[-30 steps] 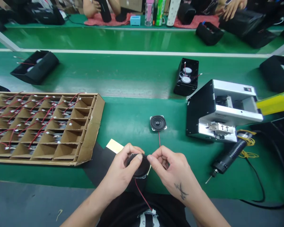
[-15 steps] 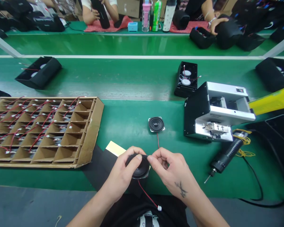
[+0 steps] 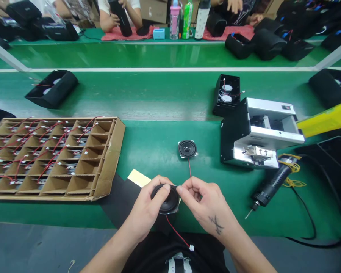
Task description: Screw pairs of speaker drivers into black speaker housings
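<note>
A green-topped desk (image 3: 156, 140) carries a partitioned brown cardboard box (image 3: 110, 161), seemingly keeping red-wired parts (image 3: 71, 167) separate. Near the front edge, the bare left hand (image 3: 147, 203) and right hand (image 3: 203, 198) meet at a round black speaker (image 3: 170, 204): left fingers clasp it, presumably for steadiness; right fingers pinch narrowly at its rim, gripping what I cannot tell.

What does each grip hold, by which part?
Left grip: a speaker, by its left side and front. Right grip: at its upper-right corner; hold unclear.
</note>
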The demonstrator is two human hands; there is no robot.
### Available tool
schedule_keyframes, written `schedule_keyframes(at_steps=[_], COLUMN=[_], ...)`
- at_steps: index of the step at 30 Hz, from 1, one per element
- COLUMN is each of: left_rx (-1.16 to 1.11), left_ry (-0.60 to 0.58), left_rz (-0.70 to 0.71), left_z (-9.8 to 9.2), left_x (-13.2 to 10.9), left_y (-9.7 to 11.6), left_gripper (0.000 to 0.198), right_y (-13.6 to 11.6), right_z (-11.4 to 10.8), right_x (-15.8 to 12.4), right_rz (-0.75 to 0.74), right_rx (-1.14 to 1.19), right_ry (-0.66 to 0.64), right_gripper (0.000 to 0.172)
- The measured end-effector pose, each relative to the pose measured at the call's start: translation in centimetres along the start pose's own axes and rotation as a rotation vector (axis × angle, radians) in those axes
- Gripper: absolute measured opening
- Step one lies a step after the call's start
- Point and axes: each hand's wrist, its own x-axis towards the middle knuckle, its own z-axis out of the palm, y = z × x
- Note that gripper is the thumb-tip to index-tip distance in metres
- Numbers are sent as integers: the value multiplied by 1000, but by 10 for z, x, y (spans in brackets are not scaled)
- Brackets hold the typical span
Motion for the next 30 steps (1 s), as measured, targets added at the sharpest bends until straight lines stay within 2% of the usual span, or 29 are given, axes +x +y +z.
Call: schedule_keyframes(at_steps=[9, 14, 17, 21, 24, 27, 30], left_rx=[-31, 27, 120, 274, 354, 391, 401], left_ry=[9, 2, -89, -294, -398, -439, -421], left_rz=[-2, 30, 12, -31, -26, -11, -17], left_z=[8, 7, -3, -22, -32, -36, -36], left_x=[-3, -4, -5, -8, -8, -8, -8], left_y=[-3, -3, 5, 25, 39, 41, 35], left_gripper=[32, 31, 30, 23, 25, 34, 40], right_y=[4, 3, 3, 1, -4, -9, -8], right_z=[2, -1, -8, -21, -30, -36, -38], right_x=[0, 4, 8, 20, 32, 40, 40], right_rz=[13, -70, -147, -370, -448, -455, -436], right_rx=[-99, -204, -260, -419, -463, -486, -482], right_ry=[3, -59, -102, -279, -375, -409, -386], right_gripper=[34, 26, 26, 26, 27, 22, 19])
